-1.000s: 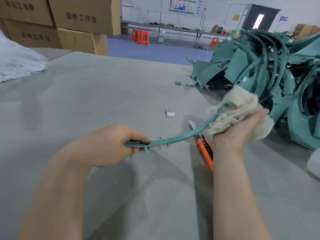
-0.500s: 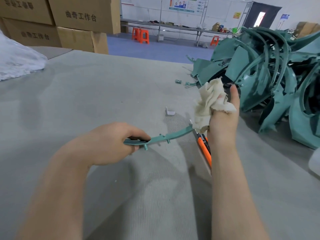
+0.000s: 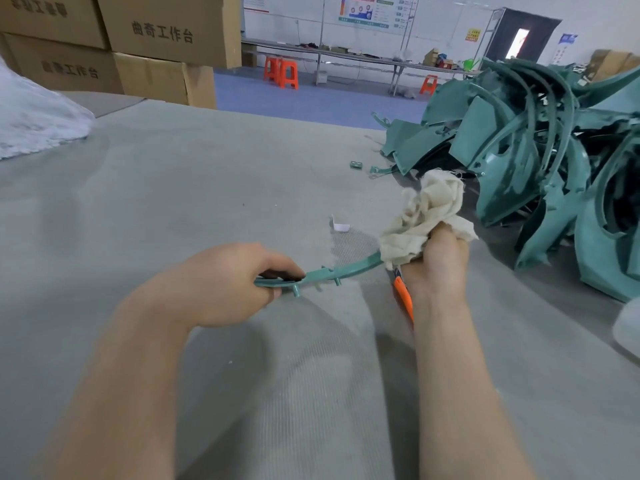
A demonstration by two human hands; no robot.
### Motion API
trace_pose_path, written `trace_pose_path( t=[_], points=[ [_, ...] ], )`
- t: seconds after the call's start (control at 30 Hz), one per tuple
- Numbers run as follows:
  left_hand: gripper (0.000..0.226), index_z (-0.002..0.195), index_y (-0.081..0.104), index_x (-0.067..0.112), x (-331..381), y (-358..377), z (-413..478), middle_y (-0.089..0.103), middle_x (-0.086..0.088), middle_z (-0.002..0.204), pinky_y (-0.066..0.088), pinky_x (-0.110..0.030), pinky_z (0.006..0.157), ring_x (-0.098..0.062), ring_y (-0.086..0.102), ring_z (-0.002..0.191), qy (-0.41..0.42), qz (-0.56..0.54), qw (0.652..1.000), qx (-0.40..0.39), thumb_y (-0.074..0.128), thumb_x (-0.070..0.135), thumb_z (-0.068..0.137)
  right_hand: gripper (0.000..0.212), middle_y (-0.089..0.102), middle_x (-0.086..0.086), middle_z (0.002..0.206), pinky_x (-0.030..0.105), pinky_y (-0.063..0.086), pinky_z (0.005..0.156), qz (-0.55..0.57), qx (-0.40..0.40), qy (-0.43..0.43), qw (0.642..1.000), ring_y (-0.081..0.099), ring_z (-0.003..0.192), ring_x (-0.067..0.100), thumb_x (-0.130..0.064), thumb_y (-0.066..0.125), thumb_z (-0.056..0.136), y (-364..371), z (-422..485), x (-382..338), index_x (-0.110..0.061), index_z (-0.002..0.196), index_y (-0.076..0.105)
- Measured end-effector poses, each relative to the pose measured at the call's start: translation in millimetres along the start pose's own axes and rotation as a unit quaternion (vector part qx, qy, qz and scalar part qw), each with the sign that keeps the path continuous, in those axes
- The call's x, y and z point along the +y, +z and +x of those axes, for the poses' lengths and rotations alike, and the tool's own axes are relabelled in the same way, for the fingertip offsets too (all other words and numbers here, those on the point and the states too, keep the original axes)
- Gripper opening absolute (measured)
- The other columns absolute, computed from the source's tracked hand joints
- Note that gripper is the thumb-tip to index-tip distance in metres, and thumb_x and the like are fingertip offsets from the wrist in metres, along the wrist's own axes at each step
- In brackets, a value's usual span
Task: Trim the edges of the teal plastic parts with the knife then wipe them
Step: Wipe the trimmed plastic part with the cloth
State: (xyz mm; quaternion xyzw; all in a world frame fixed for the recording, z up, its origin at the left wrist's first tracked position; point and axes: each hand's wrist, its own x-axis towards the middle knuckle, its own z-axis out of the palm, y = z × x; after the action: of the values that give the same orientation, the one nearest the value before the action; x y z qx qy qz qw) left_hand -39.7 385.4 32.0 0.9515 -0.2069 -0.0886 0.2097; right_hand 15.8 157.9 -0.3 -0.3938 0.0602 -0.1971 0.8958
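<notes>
My left hand (image 3: 221,282) grips the near end of a thin curved teal plastic strip (image 3: 341,270) and holds it just above the grey table (image 3: 173,188). My right hand (image 3: 436,268) clutches a crumpled cream cloth (image 3: 424,216), wrapped round the strip's far end. An orange utility knife (image 3: 403,294) lies on the table under my right wrist, partly hidden by it. A large heap of teal plastic parts (image 3: 540,157) is piled at the right.
Stacked cardboard boxes (image 3: 114,46) stand at the back left beside a white bag (image 3: 34,123). A small white scrap (image 3: 341,227) and a small teal offcut (image 3: 356,164) lie on the table. A white object (image 3: 628,327) shows at the right edge.
My right hand has slid the cloth along the strip toward my left hand, from the far tip a second ago to near the strip's middle. My left hand has kept its grip.
</notes>
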Motion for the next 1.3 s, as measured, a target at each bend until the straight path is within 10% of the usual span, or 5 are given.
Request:
trace_pose_path(
  t=[0.37, 0.6, 0.8, 1.0, 1.3],
  points=[
    [0.033, 0.115, 0.061, 0.042, 3, 5, -1, 0.060, 0.025, 0.103, 0.040, -0.016, 0.086, 0.000, 0.055, 0.103, -0.015, 0.001, 1.000, 0.020, 0.055, 0.019, 0.093, 0.064, 0.066, -0.004, 0.100, 0.027, 0.051, 0.077, 0.021, 0.076, -0.019, 0.997, 0.065, 0.083, 0.011, -0.073, 0.036, 0.088, -3, 2, -3, -0.021, 0.118, 0.060],
    [0.032, 0.120, 0.061, 0.035, 11, 2, 6, 0.063, 0.016, 0.113, 0.042, -0.021, 0.090, -0.006, 0.056, 0.108, -0.030, -0.016, 0.999, 0.038, 0.051, 0.017, 0.095, 0.089, 0.044, -0.008, 0.141, 0.014, 0.040, 0.100, -0.367, -0.011, -0.178, 0.913, 0.049, 0.118, -0.009, -0.011, 0.067, 0.084, 4, 6, 19, -0.027, 0.153, 0.013],
    [0.032, 0.120, 0.061, 0.036, 11, 3, 4, 0.062, 0.017, 0.115, 0.042, -0.021, 0.092, -0.005, 0.056, 0.108, -0.035, -0.013, 0.999, 0.030, 0.052, 0.017, 0.095, 0.046, 0.062, 0.006, 0.119, 0.049, 0.050, 0.097, -0.218, 0.100, -0.245, 0.939, 0.062, 0.108, 0.020, 0.004, 0.049, 0.087, 1, 3, 8, -0.016, 0.129, 0.051],
    [0.032, 0.112, 0.062, 0.044, 9, 2, 0, 0.066, 0.016, 0.109, 0.045, -0.029, 0.094, -0.005, 0.057, 0.105, -0.036, 0.009, 0.999, 0.002, 0.054, 0.020, 0.093, 0.043, 0.052, 0.011, 0.098, 0.021, 0.042, 0.058, -0.122, 0.030, -0.162, 0.979, 0.052, 0.073, 0.017, -0.014, 0.050, 0.078, -6, 3, -4, -0.013, 0.121, 0.045],
    [0.033, 0.107, 0.062, 0.047, 9, 0, 0, 0.066, 0.016, 0.106, 0.045, -0.028, 0.093, -0.007, 0.058, 0.103, -0.034, -0.004, 0.999, -0.003, 0.055, 0.018, 0.092, 0.047, 0.064, -0.030, 0.089, 0.006, 0.047, 0.071, -0.194, 0.021, -0.207, 0.959, 0.060, 0.079, -0.017, 0.009, 0.045, 0.092, 1, 3, 8, -0.023, 0.125, 0.053]
  ],
)
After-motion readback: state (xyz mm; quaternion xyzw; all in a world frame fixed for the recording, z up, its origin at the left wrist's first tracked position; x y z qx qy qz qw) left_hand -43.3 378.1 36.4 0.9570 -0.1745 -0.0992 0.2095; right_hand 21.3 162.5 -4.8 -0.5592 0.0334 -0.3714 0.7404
